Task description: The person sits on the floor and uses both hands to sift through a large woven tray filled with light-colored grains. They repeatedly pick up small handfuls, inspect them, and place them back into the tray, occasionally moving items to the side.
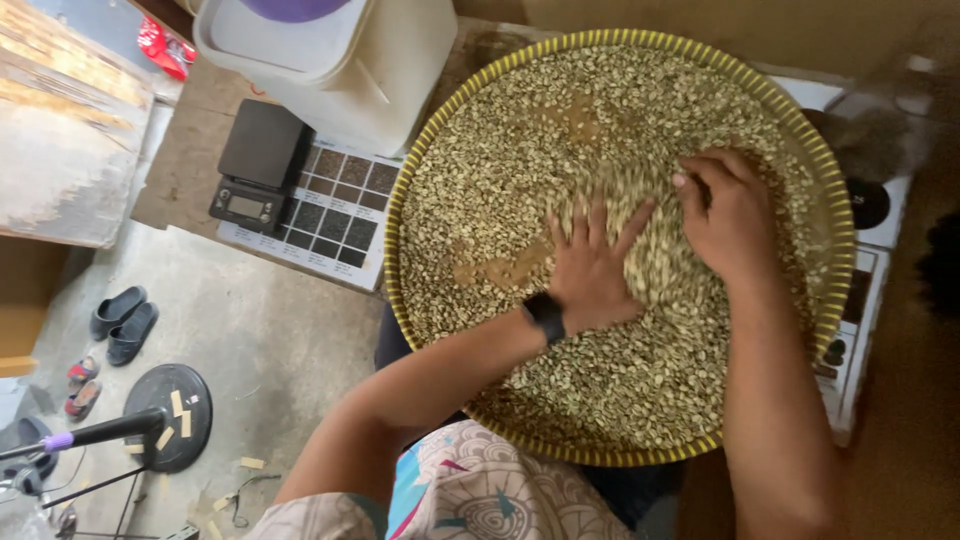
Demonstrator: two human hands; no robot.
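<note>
A wide round woven tray with a yellow rim (405, 190) lies in front of me, filled with several pale green beans (520, 150). My left hand (592, 268), with a black band on the wrist, lies flat on the beans near the tray's middle, fingers spread. My right hand (728, 215) rests on the beans just to its right, fingers curled down into them. The beans around both hands look blurred. Neither hand holds a distinct object.
A small black scale (255, 165) sits on a sheet of dark squares (340, 215) left of the tray, beside a white plastic tub (340, 60). On the grey floor lie dark sandals (122, 322) and a round black stand base (170, 415).
</note>
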